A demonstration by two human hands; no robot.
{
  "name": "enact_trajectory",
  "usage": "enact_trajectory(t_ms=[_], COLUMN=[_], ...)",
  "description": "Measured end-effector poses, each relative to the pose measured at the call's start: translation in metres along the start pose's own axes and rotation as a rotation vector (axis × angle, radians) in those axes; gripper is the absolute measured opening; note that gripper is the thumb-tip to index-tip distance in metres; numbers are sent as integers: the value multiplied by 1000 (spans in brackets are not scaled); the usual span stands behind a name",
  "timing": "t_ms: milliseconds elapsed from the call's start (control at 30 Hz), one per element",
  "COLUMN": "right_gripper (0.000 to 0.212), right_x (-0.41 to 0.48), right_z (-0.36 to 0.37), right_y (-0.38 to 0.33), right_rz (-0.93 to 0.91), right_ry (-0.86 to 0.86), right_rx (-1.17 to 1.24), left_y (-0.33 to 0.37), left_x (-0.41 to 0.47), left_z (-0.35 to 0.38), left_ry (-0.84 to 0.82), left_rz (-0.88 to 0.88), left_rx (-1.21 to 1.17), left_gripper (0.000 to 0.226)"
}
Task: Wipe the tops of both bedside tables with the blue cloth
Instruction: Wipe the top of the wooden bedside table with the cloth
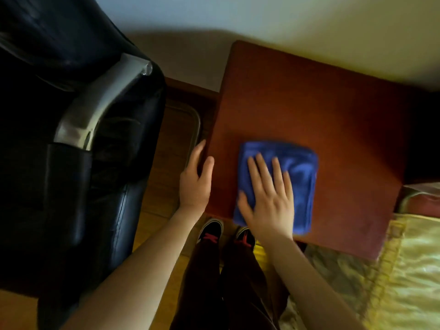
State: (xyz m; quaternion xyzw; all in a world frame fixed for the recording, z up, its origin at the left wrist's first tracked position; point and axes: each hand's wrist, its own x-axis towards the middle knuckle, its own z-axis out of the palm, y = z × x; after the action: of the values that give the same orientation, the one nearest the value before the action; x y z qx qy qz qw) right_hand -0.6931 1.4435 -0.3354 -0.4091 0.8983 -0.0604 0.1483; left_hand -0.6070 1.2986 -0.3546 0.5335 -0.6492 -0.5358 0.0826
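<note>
A folded blue cloth [297,172] lies on the near left part of a reddish-brown bedside table top [321,103]. My right hand [269,198] rests flat on the cloth with fingers spread, pressing it down, and covers its near left part. My left hand [196,179] holds the table's left edge, thumb on top and fingers down the side. Only this one bedside table is in view.
A black leather chair [71,163] with a silver armrest [95,108] stands close on the left. A bed with a gold cover [392,270] lies at the right. My feet in dark shoes [212,231] stand on the wooden floor by the table's front. A pale wall [285,20] runs behind.
</note>
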Motion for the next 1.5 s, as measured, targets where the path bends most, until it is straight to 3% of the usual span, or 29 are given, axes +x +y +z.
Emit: enact_trajectory(t_ms=[133,333,467,600,833,933,1100,1233,1367,1500], right_gripper=[74,69,71,68,71,73,72,72,72,71], right_x=[-28,145,207,146,-54,-31,105,170,148,36], right_z=[8,-23,-44,-35,11,8,-27,-50,-47,-22], right_y=[16,39,53,49,40,49,82,102,99,85], right_rz=[-17,82,126,79,143,135,190,220,168,172], right_ry=[-33,177,161,200,57,93,217,191,182,153], right_rx=[-17,14,9,38,2,9,50,47,35,59], left_y=[1,-5,-5,0,2,0,-5,-2,0,1], left_x=[0,2,3,0,-1,0,2,3,0,-1], left_z=[-1,1,3,3,3,2,3,4,5,5], left_ry=[-15,-9,-5,16,-15,-18,-21,-12,-13,-43], left_rz=[2,36,55,41,-18,-11,42,39,41,19], left_rx=[31,11,24,59,106,131,165,168,165,151], left_gripper=[46,45,43,41,44,46,46,45,44,45])
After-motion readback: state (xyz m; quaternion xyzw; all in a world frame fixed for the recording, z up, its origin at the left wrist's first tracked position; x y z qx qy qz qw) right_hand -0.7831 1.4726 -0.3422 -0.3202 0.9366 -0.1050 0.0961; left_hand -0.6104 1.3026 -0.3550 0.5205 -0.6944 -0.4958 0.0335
